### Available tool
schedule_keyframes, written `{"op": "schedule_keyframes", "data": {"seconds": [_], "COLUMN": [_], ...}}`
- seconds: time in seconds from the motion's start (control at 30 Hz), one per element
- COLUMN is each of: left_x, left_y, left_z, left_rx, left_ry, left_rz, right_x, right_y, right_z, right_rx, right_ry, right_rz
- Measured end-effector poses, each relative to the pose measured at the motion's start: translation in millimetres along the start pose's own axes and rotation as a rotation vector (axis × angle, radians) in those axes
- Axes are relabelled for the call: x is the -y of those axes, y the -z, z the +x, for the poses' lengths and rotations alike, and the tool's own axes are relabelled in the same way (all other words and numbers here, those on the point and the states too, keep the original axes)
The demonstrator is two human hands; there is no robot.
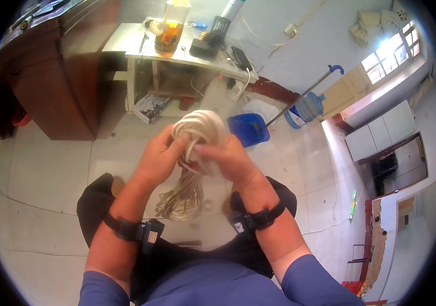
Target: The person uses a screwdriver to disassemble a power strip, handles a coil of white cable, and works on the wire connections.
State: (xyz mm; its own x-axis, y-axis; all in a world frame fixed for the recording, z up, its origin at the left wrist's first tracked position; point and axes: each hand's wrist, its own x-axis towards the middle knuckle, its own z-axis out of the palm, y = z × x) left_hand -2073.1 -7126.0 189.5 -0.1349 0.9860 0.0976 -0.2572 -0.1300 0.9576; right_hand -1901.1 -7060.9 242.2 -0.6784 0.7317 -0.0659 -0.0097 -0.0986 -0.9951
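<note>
— What is held?
— A pale rope bundle (197, 130), coiled round on top, is gripped by both hands: left hand (159, 155), right hand (231, 160). Loose strands are hung above the tiled floor (49, 173).

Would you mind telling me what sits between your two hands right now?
In the head view, a coil of whitish rope sits between the left hand and right hand, its loops hanging toward the floor.

Both forearms up from below (black wrist straps), left hand (159, 155) & right hand (231, 160) meeting, fingers curled in grip.
</note>
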Motion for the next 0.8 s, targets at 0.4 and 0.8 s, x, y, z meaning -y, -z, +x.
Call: {"op": "schedule_keyframes", "data": {"seconds": [0.4, 0.8], "left_x": [0, 8], "left_y": [-5, -3], "left_z": [4, 4], "left_rx": [0.078, -0.111], "left_ry": [-0.057, -0.043], "left_rz": [-0.014, 0.116], "right_x": [1, -9], "right_y": [10, 13], "right_z": [13, 4], "right_rx": [-0.046, 0.032], "right_ry": [-0.065, 0.013], "right_rz": [0.151, 0.015]}}
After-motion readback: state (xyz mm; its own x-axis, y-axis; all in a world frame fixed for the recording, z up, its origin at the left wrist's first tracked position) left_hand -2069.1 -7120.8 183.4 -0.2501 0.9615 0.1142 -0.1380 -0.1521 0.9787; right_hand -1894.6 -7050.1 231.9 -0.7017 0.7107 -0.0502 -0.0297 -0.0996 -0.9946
